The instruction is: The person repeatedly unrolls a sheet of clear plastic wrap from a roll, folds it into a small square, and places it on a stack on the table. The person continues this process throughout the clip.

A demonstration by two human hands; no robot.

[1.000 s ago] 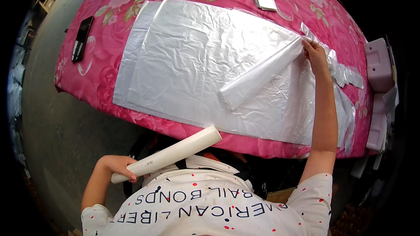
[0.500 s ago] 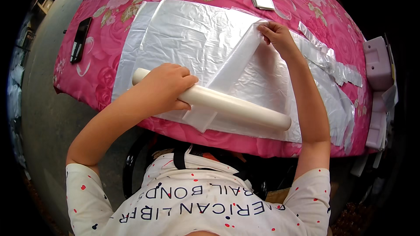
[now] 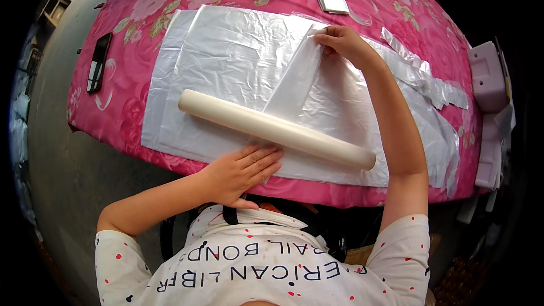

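Pinching the far end of a plastic strip (image 3: 296, 82), the right hand (image 3: 345, 45) held it over the silvery sheets (image 3: 226, 56). A white tube (image 3: 277, 128) lay slantwise across the strip. On the tube's near side, the left hand (image 3: 241, 174) spread flat, fingers straightened, over the sheets' near edge.

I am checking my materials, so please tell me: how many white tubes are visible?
1. The white tube lies slantwise across the silvery plastic sheets, beyond the left hand. Others could be hidden.
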